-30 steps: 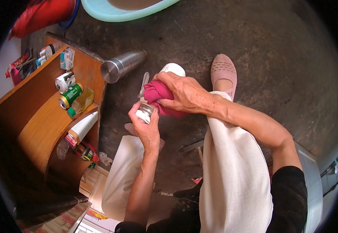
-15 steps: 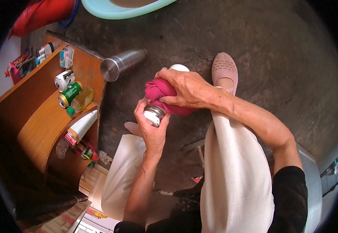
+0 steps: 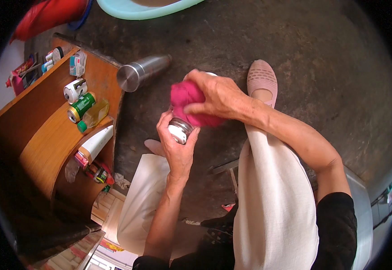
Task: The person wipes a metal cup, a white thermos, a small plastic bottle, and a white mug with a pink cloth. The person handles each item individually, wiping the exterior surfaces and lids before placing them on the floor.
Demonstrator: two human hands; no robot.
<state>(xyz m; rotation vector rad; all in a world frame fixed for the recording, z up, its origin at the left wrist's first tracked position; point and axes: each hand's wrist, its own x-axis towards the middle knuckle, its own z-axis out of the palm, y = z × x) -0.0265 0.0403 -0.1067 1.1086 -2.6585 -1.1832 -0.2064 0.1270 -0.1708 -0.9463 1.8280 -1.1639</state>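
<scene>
We see a steel bottle ahead of our left grip, which clasps a metal-and-white container; just beyond, our right grip clasps a pink cloth, whose pulling could make the container slip.

Hands with crumpled magenta cloth
</scene>
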